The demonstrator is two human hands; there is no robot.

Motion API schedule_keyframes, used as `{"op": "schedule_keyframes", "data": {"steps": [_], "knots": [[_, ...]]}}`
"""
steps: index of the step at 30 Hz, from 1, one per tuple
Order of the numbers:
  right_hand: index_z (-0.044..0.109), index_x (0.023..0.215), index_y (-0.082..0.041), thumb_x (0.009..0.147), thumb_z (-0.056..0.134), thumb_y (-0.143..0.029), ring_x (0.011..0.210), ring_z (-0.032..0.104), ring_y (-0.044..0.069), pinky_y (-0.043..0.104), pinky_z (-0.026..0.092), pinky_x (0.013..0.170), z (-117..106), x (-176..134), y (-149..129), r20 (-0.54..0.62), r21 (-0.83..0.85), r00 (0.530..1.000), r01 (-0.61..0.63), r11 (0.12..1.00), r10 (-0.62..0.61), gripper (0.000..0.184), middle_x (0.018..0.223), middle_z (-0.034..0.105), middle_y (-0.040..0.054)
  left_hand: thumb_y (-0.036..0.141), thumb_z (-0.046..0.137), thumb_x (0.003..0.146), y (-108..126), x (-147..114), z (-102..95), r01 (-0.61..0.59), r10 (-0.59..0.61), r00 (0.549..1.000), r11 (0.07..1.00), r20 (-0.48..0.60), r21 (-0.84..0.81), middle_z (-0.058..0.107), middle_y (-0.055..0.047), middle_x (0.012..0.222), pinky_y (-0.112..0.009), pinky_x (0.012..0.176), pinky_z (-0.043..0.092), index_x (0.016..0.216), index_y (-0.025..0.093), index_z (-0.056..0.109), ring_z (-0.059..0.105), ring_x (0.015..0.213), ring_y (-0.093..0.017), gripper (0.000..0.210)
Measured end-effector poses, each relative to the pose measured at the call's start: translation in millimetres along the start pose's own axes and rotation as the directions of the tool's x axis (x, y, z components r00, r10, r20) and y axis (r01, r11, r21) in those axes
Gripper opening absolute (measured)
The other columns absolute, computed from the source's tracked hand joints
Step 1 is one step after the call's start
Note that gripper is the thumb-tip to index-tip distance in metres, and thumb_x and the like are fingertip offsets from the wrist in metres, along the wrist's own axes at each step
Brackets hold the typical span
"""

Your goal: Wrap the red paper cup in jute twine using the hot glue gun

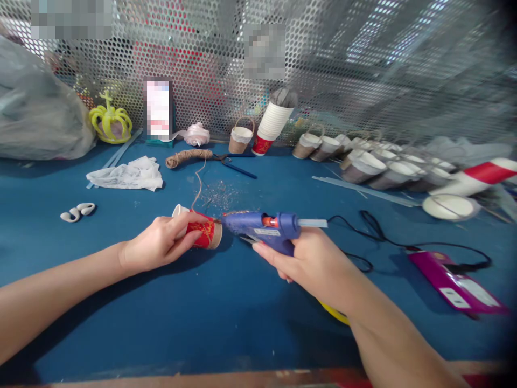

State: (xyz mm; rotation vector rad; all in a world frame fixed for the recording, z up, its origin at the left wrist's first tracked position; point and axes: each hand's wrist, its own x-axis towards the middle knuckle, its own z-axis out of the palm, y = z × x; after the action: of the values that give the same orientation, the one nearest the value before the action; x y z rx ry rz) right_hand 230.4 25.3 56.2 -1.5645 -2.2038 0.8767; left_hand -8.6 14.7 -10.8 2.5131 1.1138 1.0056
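My left hand [163, 242] is closed around a red paper cup [205, 233] lying on its side, its white rim to the left. Brown twine covers the cup's base end, and a loose strand leads back to a twine bundle [188, 157]. In my right hand [309, 261] is a blue hot glue gun [260, 225], a clear glue stick poking out of its rear. The gun's nozzle is at the twined end of the cup; whether they touch I cannot tell. Part of the trigger is hidden by my fingers.
Pliers [238, 167] lie behind the gun. Several twine-wrapped cups [363, 164] and a stack of white cups [277, 121] stand along the mesh. A black cord [379, 234] and purple pouch [454, 283] are at right; white earbuds [78, 211] and crumpled white material [127, 175] at left.
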Motion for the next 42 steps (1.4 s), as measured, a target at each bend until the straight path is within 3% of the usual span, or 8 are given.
{"op": "schedule_keyframes", "data": {"steps": [13,26,32,42], "knots": [[0.049,0.057,-0.019,0.079,0.052,-0.03,0.034,0.051,0.01,0.02,0.041,0.038,-0.6,8.8,3.3,0.051,-0.041,0.998,0.03,0.999,-0.028,0.025,0.039,0.053,-0.0043,0.02,0.039,0.091,-1.6,-0.4,2.0,-0.044,0.044,0.999,0.997,0.006,0.064,0.04,0.009,0.049,-0.016,0.042,0.036,0.107,0.014,0.048,0.039,0.038,-0.006,0.019],[0.054,0.066,-0.02,0.079,0.053,-0.03,0.034,0.051,0.011,0.021,0.04,0.037,-1.9,-1.4,1.2,0.018,-0.066,1.0,0.021,0.998,-0.019,0.016,0.039,0.052,-0.0057,0.019,0.038,0.091,-0.3,0.9,-0.1,0.033,-0.033,0.999,0.999,0.006,-0.015,0.05,0.006,0.057,-0.015,0.043,0.036,0.11,0.014,0.047,0.045,0.043,-0.005,0.022],[0.055,0.068,-0.02,0.078,0.054,-0.029,0.032,0.049,0.011,0.021,0.04,0.033,-4.5,-1.4,4.1,0.052,-0.013,0.995,0.083,0.996,-0.082,0.014,0.038,0.052,-0.0052,0.021,0.038,0.091,-1.2,1.3,0.4,-0.019,0.019,1.0,1.0,-0.01,0.004,0.047,0.007,0.053,-0.015,0.043,0.037,0.109,0.014,0.048,0.045,0.042,-0.006,0.022],[0.052,0.061,-0.019,0.079,0.053,-0.032,0.035,0.052,0.01,0.019,0.041,0.038,-0.3,5.1,3.1,0.049,-0.04,0.999,0.006,0.999,-0.004,0.023,0.039,0.052,-0.005,0.022,0.035,0.093,0.6,0.6,1.6,-0.092,0.093,0.996,0.989,0.001,0.116,0.047,0.006,0.052,-0.016,0.044,0.038,0.105,0.014,0.048,0.047,0.041,-0.007,0.019]]}}
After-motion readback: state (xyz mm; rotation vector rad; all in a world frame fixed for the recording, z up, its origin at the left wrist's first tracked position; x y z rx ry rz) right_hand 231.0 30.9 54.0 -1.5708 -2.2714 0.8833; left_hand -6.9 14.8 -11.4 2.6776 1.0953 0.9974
